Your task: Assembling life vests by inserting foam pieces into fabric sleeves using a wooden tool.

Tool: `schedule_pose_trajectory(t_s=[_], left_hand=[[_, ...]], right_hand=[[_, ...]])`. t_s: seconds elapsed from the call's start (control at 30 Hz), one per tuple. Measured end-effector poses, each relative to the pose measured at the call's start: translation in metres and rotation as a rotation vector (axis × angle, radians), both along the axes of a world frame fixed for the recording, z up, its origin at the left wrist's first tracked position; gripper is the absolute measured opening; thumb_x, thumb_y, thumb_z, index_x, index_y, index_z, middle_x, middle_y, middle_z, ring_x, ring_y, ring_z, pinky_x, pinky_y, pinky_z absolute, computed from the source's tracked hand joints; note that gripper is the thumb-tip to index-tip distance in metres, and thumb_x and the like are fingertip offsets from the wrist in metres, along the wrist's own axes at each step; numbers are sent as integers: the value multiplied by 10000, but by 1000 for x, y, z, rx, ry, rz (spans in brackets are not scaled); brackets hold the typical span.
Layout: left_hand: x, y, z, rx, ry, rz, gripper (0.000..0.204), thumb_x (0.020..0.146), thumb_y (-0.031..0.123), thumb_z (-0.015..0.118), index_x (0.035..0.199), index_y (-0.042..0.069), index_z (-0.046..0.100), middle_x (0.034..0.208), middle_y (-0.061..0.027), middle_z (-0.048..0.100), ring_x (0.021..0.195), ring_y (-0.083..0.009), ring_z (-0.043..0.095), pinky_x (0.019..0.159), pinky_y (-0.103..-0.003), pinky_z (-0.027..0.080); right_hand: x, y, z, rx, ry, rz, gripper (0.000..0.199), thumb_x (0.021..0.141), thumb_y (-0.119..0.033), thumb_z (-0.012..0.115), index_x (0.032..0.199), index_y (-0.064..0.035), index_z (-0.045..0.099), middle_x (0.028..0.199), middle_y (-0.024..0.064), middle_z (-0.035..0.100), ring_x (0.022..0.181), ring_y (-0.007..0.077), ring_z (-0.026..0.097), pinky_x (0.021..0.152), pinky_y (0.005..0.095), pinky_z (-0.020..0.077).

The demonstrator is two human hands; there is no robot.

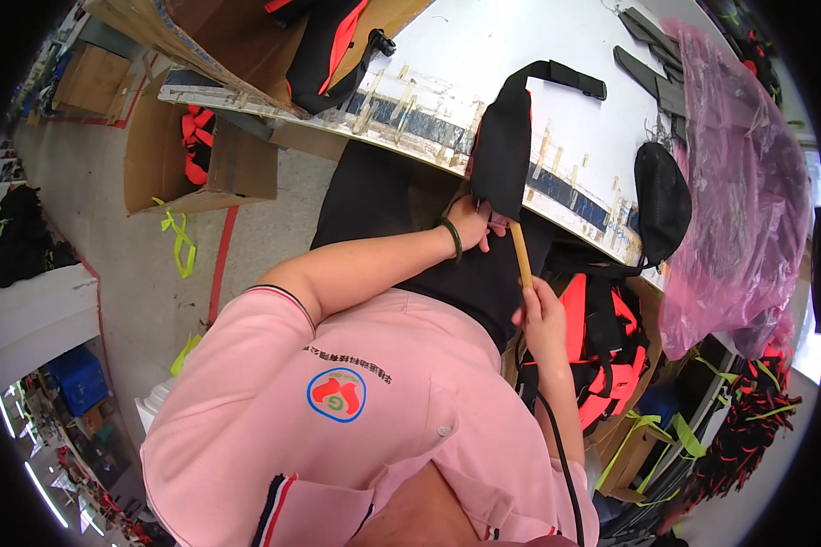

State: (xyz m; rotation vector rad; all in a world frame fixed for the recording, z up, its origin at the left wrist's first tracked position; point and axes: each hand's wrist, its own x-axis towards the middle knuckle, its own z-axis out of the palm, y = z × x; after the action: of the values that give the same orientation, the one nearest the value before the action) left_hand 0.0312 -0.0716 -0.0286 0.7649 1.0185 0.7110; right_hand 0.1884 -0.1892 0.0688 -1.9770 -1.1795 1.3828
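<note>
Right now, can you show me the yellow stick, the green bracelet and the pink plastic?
Yellow stick point(520, 253): head view, middle of its shaft.
Green bracelet point(453, 237): head view, on its band.
Pink plastic point(737, 182): head view, middle of the sheet.

The pouch point(502, 155) is black, edged red; the stick point(521, 255) is tan. The white tabletop point(465, 46) is patched navy and beige along its near edge.

At right we see crumpled pink plastic sheeting point(734, 182) at the end of the bench point(456, 41); at left, an open cardboard box point(244, 169) holding red-and-black pieces point(196, 146), with a yellow-green strap point(180, 246) near it and a red floor line point(223, 263).
</note>
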Motion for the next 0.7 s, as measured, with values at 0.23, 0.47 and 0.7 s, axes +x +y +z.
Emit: schedule_pose_trajectory(t_s=[0.23, 0.47, 0.7], left_hand=[[9, -10, -13, 7, 156, 33, 278, 933, 216, 421, 954, -46, 512, 796, -130, 635, 453, -161, 561, 354, -260, 422], [12, -13, -19, 77, 215, 74, 268, 952, 258, 377, 937, 39, 531, 660, -52, 565, 391, -124, 491, 331, -254, 399], [6, -7, -20, 49, 15, -64, 295, 955, 256, 389, 946, 19, 565, 709, -82, 605, 407, -133, 513, 363, -248, 405]], right_hand=[[-35, 46, -36, 46, 231, -94, 209, 946, -179, 431, 1010, -45, 577, 533, -6, 499, 376, 35, 349, 351, 189, 257], [-36, 56, -42, -104, 674, -252, 209, 953, -201, 425, 960, -44, 562, 527, -7, 466, 355, 39, 297, 319, 191, 208], [-25, 50, -20, -135, 621, -173, 200, 960, -217, 416, 971, -54, 531, 525, -10, 447, 353, 44, 272, 322, 190, 193]])
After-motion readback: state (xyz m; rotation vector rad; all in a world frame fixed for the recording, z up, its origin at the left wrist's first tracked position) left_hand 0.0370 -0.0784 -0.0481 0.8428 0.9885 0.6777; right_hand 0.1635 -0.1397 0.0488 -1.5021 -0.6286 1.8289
